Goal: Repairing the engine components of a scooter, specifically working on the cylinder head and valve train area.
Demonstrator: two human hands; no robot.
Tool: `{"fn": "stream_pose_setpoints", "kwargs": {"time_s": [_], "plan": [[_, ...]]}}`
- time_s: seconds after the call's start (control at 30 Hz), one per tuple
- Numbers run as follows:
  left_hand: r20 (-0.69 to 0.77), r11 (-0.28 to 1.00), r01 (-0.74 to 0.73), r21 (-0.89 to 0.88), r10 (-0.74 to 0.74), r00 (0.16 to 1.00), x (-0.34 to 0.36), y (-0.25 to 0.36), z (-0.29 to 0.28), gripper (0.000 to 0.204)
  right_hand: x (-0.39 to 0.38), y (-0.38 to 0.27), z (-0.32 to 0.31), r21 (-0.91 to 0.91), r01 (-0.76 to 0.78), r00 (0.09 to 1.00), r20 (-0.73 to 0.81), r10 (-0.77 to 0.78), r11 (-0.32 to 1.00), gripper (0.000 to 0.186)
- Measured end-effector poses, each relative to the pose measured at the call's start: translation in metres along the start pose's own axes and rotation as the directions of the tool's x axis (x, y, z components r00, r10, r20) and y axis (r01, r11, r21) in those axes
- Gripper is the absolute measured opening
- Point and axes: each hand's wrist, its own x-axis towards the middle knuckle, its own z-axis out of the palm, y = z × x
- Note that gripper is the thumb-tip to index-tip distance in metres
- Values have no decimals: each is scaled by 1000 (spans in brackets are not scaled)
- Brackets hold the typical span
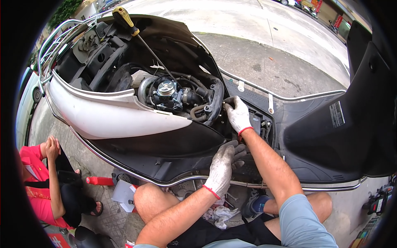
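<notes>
My right hand [238, 115], in a white work glove with dirty fingertips, is at the front end of the scooter's exposed engine bay. Its thumb and fingers close together there; whatever lies between them is too small to make out. Lower down, my left hand [224, 162] wears a matching soiled glove. Its fingers are apart and point right, beside the black lower side panel [165, 159]. Left of my right hand sits the carburetor [167, 89] with its shiny round top. A long screwdriver [126, 20] with a yellow and black handle leans with its tip beside the carburetor.
The white side cover [111, 111] borders the bay. A battery [255, 123] shows in the opened floorboard beside my right wrist. A chrome rail [161, 182] runs along the near side. A person in red [41, 182] sits at left, near a red bottle [99, 180].
</notes>
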Motion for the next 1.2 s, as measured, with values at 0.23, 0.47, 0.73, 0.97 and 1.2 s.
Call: {"fn": "stream_pose_setpoints", "kwargs": {"time_s": [0.23,0.47,0.73,0.97,1.2], "plan": [[14,1000,-4,23,4,1000,-1,0,-1,53,11,-20,-15,-233,-23,982,175,66,972,30],[36,999,-6,39,5,999,-2,2,1,54,18,-14,-20,-391,190,981,48,-186,901,24],[49,998,-5,56,2,999,-4,4,-1,57,13,-32,-26,-603,307,933,343,-108,736,26],[47,999,0,52,-2,999,-5,4,3,56,20,-34,-31,-606,292,896,443,10,740,28],[52,998,7,67,-10,999,-6,6,3,55,11,-33,-25,-608,269,938,342,-59,747,26]]}}
